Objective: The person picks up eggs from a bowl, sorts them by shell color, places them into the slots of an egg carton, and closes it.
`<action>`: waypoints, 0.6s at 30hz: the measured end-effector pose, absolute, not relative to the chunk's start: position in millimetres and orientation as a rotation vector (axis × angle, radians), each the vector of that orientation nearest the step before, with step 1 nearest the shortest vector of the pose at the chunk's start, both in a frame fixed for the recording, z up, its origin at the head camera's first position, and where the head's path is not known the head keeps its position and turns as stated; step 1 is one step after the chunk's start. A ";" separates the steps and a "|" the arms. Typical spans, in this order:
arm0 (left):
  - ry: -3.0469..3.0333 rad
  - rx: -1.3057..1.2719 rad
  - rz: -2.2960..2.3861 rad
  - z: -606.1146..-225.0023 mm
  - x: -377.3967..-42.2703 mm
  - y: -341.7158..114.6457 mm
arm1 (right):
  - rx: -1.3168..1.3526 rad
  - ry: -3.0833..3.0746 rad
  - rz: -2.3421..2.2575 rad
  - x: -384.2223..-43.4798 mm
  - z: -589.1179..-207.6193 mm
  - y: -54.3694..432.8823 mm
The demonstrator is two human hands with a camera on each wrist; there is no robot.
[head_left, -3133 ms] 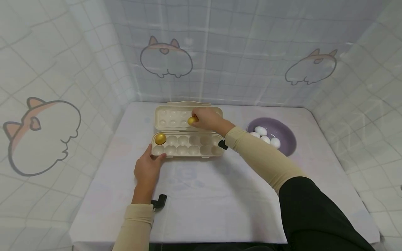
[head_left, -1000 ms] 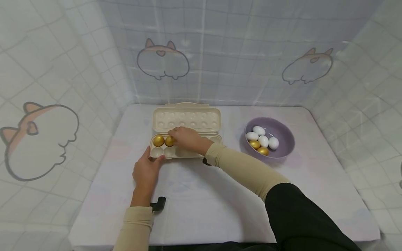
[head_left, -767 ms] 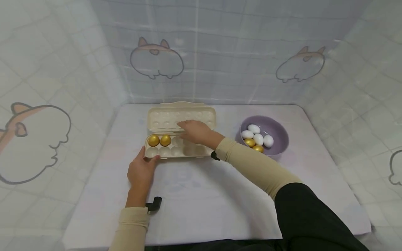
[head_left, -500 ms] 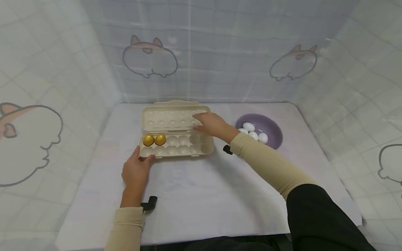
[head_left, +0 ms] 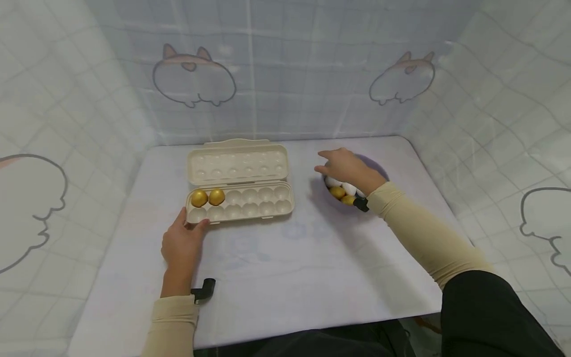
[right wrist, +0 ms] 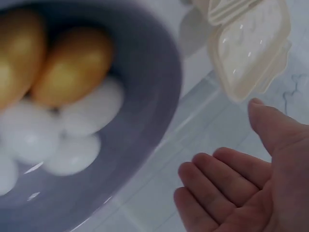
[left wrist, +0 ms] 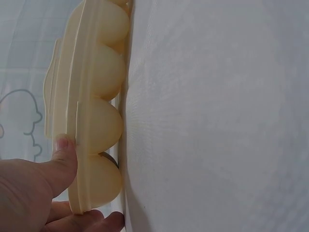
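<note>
A cream plastic egg carton (head_left: pixel 242 210) lies with its lid (head_left: pixel 238 166) folded back. Two gold eggs (head_left: pixel 217 197) fill the left end of its back row. My left hand (head_left: pixel 183 245) holds the carton's left front corner; in the left wrist view, the thumb presses the rim while the other fingers wrap round the end. My right hand (head_left: pixel 350 167) hovers over the purple bowl (head_left: pixel 376 165), holding nothing. The right wrist view shows its fingers (right wrist: pixel 212 186) extended and thumb apart. Inside the bowl are gold eggs (right wrist: pixel 72 67) and several white eggs (right wrist: pixel 29 130), partly hidden in the head view.
A white cloth (head_left: pixel 276 277) covers the table. Tile-patterned curtains (head_left: pixel 290 74) printed with cartoon animals stand behind it and along both sides. Black wrist mounts (head_left: pixel 204 290) stick out from the wrists.
My right hand set a second gold egg in the back row beside the first, released it, and moved right to the bowl. My left hand stayed on the carton; the head view shifted.
</note>
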State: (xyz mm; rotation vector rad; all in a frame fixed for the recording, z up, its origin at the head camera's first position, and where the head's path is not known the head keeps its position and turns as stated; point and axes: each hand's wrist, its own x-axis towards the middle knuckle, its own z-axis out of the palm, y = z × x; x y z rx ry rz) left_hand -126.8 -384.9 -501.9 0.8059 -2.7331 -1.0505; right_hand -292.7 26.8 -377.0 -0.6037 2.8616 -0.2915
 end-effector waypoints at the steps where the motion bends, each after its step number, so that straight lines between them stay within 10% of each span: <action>1: -2.732 0.803 -1.050 -502.1 -127.3 -385.3 | -0.582 2.852 -0.296 -292.3 -376.5 33.7; 18: -2.727 0.768 -1.033 -502.4 -127.4 -385.3 | -0.641 2.725 -0.180 -277.0 -395.1 95.4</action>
